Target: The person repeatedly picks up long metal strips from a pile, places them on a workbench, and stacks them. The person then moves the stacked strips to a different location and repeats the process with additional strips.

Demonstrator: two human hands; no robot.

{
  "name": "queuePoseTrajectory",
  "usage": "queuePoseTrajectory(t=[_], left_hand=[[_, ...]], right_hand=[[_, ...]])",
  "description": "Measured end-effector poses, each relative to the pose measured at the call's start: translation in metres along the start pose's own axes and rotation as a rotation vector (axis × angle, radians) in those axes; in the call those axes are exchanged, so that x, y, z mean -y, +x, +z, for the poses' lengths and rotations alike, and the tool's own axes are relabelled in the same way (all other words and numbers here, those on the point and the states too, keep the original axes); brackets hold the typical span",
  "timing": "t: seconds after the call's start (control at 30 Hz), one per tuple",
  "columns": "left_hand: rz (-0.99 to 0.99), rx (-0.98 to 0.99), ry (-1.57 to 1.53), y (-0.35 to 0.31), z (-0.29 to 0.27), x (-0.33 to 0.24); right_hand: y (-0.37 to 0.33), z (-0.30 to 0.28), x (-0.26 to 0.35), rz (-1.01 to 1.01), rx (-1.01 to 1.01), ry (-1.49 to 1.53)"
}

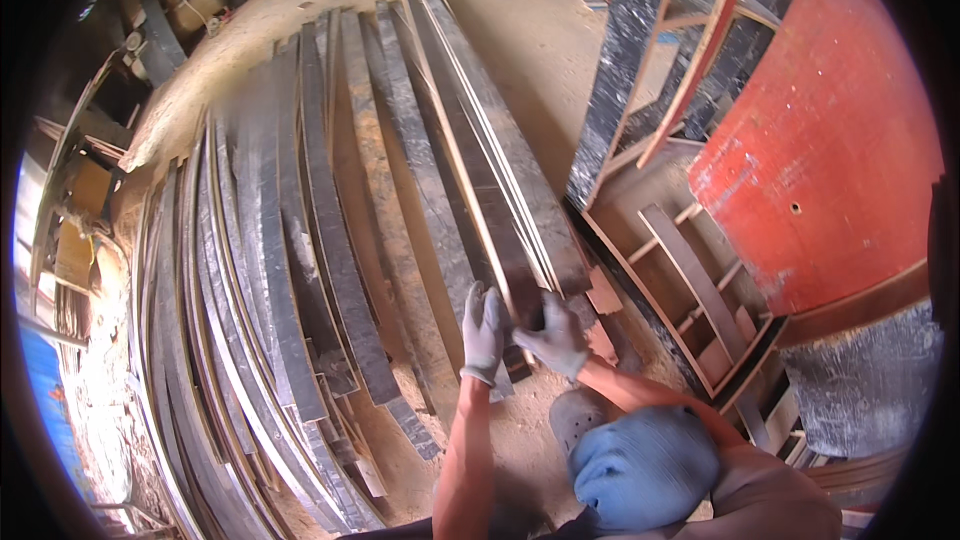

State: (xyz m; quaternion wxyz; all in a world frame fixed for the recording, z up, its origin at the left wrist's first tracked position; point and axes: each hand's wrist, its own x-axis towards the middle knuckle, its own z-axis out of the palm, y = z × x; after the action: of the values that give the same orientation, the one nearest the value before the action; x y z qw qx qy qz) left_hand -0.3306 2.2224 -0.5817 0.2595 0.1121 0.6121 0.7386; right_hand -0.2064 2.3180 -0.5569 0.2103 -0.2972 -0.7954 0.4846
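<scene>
Both my hands wear pale grey gloves and are at the near end of a long dark plank [520,285] with a light-coloured edge. My left hand [482,335] lies against the plank's left side, its fingers stretched out along it. Closed around the near end, my right hand [558,342] has its thumb pointing left and its fingers curled in by the pale strips [500,165]. These thin strips run lengthwise beside another dark board [510,130] on the right. The fingertips of the right hand are partly hidden.
Several long dark boards [355,290] lie side by side to the left. At right are a wooden frame [690,270], a large red panel [820,140] and a scuffed black panel [860,375]. My blue-clothed knee [645,465] and grey shoe [578,420] are close by. Scraps litter the far floor.
</scene>
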Motion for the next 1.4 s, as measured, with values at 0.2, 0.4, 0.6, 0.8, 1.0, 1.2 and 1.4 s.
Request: queuePoseTrajectory(t=[0.2,0.4,0.6,0.8,1.0,1.2,1.4], left_hand=[[-0.267,0.005,0.485,0.009,-0.049,0.046],[-0.222,0.033,0.637,-0.018,-0.027,0.049],[-0.209,0.042,0.858,-0.027,-0.020,0.039],[-0.182,0.034,0.865,-0.034,-0.006,0.040],[-0.123,0.057,0.894,-0.035,0.015,0.046],[-0.153,0.130,0.841,-0.039,0.003,0.044],[-0.131,0.114,0.827,-0.042,0.000,0.050]], right_hand=[[0.060,-0.032,-0.001,-0.089,-0.098,-0.895],[0.132,-0.072,-0.031,0.347,0.171,-0.807],[0.124,-0.124,-0.058,0.605,0.015,0.641],[0.123,-0.121,-0.082,0.500,-0.001,0.403],[0.115,-0.104,-0.125,0.201,-0.177,-0.377],[0.088,-0.010,-0.001,0.185,0.171,-1.176],[0.111,-0.049,-0.022,0.285,0.262,-0.858]])
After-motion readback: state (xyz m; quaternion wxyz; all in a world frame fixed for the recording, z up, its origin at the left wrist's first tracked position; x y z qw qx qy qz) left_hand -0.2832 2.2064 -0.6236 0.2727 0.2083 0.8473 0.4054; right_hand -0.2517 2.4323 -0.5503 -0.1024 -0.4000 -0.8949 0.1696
